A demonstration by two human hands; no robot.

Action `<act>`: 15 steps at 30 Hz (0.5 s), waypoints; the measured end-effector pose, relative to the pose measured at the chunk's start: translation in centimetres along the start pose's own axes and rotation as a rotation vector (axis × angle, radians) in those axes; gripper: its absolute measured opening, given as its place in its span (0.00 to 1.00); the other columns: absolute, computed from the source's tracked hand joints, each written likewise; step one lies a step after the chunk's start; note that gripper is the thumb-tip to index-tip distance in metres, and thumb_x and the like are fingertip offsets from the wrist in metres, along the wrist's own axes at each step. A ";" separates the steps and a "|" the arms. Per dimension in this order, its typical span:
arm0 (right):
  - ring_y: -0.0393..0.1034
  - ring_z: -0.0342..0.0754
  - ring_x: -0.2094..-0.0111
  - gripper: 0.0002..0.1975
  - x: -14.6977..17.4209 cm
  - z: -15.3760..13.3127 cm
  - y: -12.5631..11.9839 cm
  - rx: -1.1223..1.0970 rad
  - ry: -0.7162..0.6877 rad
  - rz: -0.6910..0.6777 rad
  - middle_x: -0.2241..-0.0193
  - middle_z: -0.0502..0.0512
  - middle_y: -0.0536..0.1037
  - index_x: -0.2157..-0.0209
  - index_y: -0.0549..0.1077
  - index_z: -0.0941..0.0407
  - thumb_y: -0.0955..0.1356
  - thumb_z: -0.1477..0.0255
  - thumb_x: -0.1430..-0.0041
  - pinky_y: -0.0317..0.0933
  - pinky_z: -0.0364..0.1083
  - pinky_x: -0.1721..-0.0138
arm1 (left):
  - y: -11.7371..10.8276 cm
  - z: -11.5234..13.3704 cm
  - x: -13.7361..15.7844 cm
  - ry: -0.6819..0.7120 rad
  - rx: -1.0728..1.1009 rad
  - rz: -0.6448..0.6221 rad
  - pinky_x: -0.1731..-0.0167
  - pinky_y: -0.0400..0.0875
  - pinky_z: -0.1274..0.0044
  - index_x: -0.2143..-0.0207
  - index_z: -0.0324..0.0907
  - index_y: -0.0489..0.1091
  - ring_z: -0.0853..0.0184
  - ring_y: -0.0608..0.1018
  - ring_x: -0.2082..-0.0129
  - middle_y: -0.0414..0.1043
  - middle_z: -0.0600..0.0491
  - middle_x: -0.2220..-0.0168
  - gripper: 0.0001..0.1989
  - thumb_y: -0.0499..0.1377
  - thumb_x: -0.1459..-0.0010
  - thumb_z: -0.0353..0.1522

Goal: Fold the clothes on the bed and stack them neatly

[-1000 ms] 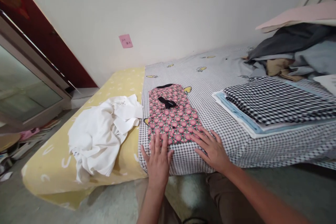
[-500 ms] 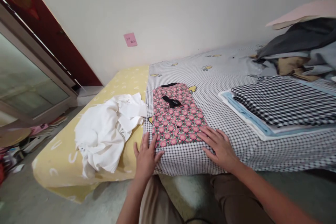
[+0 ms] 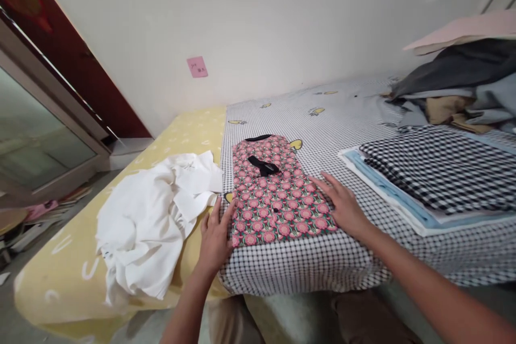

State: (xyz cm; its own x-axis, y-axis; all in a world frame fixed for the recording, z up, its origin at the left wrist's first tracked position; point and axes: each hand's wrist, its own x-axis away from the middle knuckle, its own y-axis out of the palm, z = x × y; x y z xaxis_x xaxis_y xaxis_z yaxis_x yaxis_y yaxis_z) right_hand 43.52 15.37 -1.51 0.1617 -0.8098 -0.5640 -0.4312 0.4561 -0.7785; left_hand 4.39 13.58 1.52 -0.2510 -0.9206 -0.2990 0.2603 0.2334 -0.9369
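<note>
A folded pink floral garment point(image 3: 278, 220) lies flat on the black-and-white checked bedsheet point(image 3: 282, 271). It has a black neckline at the far end, a black band point(image 3: 263, 165) across its upper part and a small dark button lower down. My left hand point(image 3: 216, 236) rests at its lower left edge, fingers pointing away from me and apart. At the right edge, my right hand point(image 3: 342, 205) reaches over the cloth with stretched fingers, touching its side. Neither hand grips anything.
A crumpled white garment point(image 3: 149, 220) lies on the yellow sheet point(image 3: 52, 274) to the left. On the right is a stack of folded cloth topped by a checked piece point(image 3: 443, 169), with a heap of dark and brown clothes point(image 3: 455, 78) behind. A wall point(image 3: 282, 27) borders the bed.
My right hand has slid up along the garment's right edge, away from me. The garment's lower part now spreads wider to the right. My left hand stays by the left edge.
</note>
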 end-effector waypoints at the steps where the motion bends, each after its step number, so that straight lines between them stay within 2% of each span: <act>1: 0.60 0.64 0.35 0.39 -0.6 0.4 0.3 0.008 -0.008 -0.004 0.28 0.57 0.53 0.28 0.47 0.38 0.66 0.68 0.35 0.59 0.66 0.41 | -0.1 -0.1 -0.5 -0.012 0.014 -0.005 0.33 0.53 0.53 0.29 0.55 0.50 0.51 0.51 0.27 0.42 0.41 0.25 0.45 0.63 0.46 0.27; 3: 0.59 0.64 0.34 0.35 -1.8 1.0 1.0 0.022 -0.047 -0.023 0.27 0.54 0.53 0.29 0.51 0.36 0.64 0.69 0.34 0.56 0.68 0.39 | -0.1 -0.2 -1.6 -0.013 0.027 -0.019 0.33 0.53 0.51 0.29 0.57 0.50 0.50 0.51 0.26 0.40 0.42 0.24 0.44 0.61 0.44 0.26; 8: 0.53 0.58 0.31 0.28 -3.8 1.4 1.7 0.025 -0.192 -0.111 0.28 0.45 0.54 0.34 0.61 0.33 0.60 0.71 0.30 0.48 0.67 0.33 | 0.3 -0.1 -3.9 0.040 0.008 -0.021 0.34 0.53 0.48 0.30 0.62 0.49 0.48 0.52 0.27 0.40 0.45 0.24 0.34 0.54 0.35 0.31; 12: 0.50 0.61 0.29 0.29 -4.9 0.8 1.4 0.026 -0.296 -0.230 0.28 0.45 0.55 0.33 0.60 0.32 0.65 0.66 0.33 0.46 0.69 0.34 | 1.0 -0.5 -5.6 0.139 -0.032 -0.091 0.33 0.50 0.46 0.33 0.69 0.54 0.48 0.50 0.26 0.40 0.53 0.24 0.31 0.56 0.35 0.35; 15: 0.51 0.62 0.30 0.31 -5.5 0.7 1.5 0.012 -0.342 -0.302 0.30 0.46 0.60 0.34 0.59 0.30 0.67 0.64 0.35 0.47 0.70 0.36 | 1.6 -1.1 -6.8 0.203 -0.082 -0.134 0.33 0.48 0.47 0.36 0.72 0.59 0.50 0.49 0.26 0.42 0.57 0.24 0.31 0.56 0.35 0.31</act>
State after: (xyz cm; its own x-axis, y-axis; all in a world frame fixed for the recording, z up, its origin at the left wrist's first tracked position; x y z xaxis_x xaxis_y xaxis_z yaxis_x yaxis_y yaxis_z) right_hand 42.60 20.72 0.23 0.5632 -0.7399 -0.3680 -0.3100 0.2236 -0.9241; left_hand 5.46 20.57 1.88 -0.4625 -0.8652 -0.1940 0.1381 0.1458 -0.9796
